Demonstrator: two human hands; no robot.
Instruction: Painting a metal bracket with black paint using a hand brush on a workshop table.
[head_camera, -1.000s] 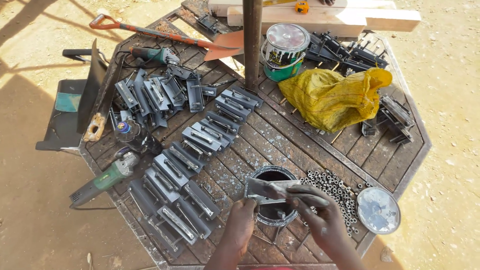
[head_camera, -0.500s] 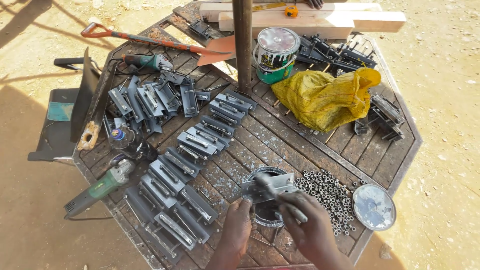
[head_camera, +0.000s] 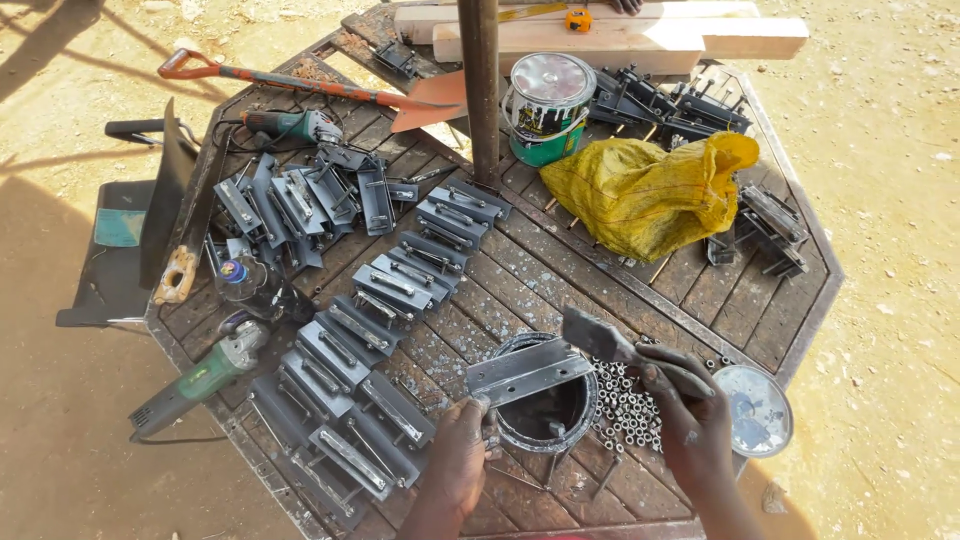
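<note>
Where sand surrounds it, cluttered slatted wooden table (head_camera: 560, 270) outdoors.

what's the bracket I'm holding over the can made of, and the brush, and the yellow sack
Bracket: looks like steel, grey with a dull sheen and sharp folded edges. Brush: dark-coated bristles; handle hidden in the right hand, material unclear. Yellow sack: probably woven plastic, going by its crinkled, slightly shiny folds.

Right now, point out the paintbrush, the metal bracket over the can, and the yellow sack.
paintbrush (head_camera: 600, 338), head view, on its bristle end.
metal bracket (head_camera: 528, 371), head view, middle of its flat face.
yellow sack (head_camera: 640, 190), head view, centre of the fabric.
</note>
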